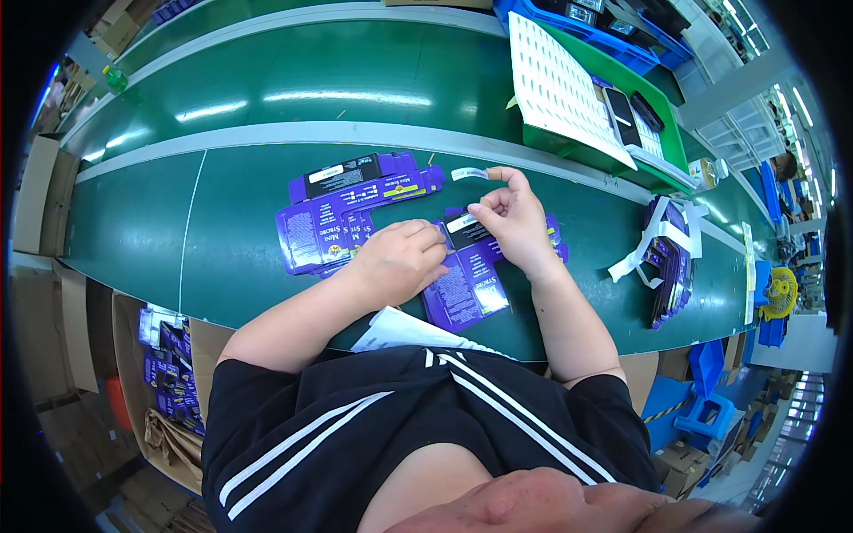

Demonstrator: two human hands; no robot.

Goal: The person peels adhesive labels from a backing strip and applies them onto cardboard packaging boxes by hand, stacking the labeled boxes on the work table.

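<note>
My right hand (514,216) is raised over the bench, and a small white sticker label (469,174) hangs at the tip of its index finger. Beneath it lies an unfolded purple carton (465,289) with a black panel that carries a white label (462,224). My left hand (404,258), its fingers curled, presses on the left side of this carton; its fingertips are partly hidden. To the left, a stack of flat purple cartons (311,226) lies fanned out, partly behind my left hand.
Beyond my right hand stands a green bin (569,142) with a sheet of labels (555,75) and a phone (622,115). A strapped bundle of purple cartons (671,262) lies at the right. White paper (404,330) sits at the near edge; an open cardboard box (133,382) of cartons stands below left.
</note>
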